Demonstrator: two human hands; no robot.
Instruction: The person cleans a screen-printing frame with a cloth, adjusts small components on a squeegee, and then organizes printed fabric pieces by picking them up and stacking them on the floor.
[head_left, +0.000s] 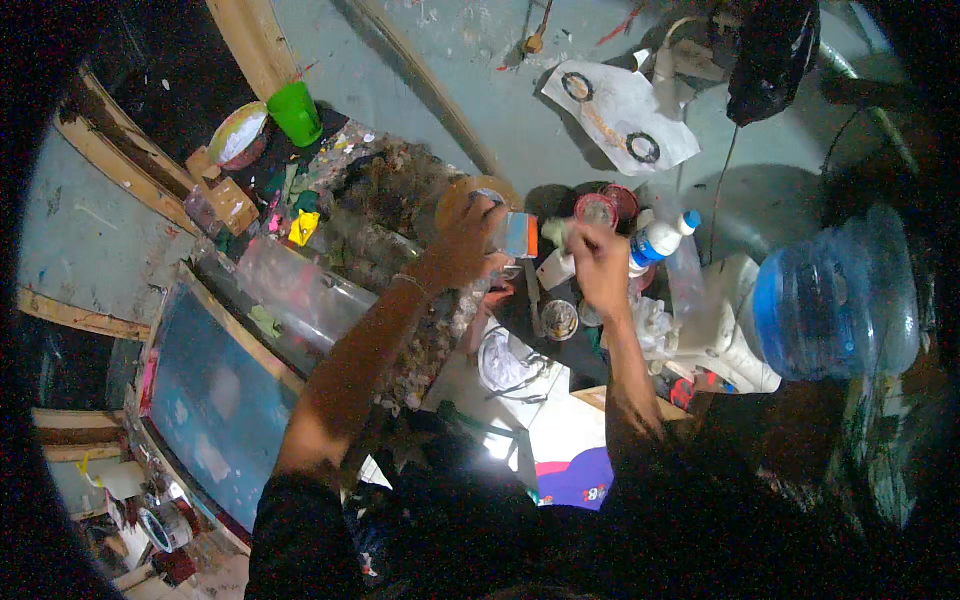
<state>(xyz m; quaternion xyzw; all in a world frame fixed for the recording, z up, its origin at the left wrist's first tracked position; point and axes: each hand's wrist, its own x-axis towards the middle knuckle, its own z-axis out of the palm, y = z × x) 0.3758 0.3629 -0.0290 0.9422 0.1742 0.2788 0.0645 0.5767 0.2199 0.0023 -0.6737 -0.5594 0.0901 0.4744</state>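
Observation:
My left hand (465,243) is closed round a small orange-and-blue container (520,236), held over the cluttered surface. Facing it, my right hand (601,262) has its fingers drawn together near a pale greenish thing (556,234). That pale thing is blurred, and its kind does not show. Just beyond my right hand stands a red-rimmed tub (596,209). A white bottle (655,246) with a blue cap leans at that hand's right side. Between my forearms sits an open can (559,319) with a crusted rim.
A large clear-blue water jug (835,295) and a white jerrycan (725,335) stand on the right. Paper with two dark rings (622,118) lies at the back, near a black bag (775,65). A green cup (295,114) and a bowl (240,140) are far left.

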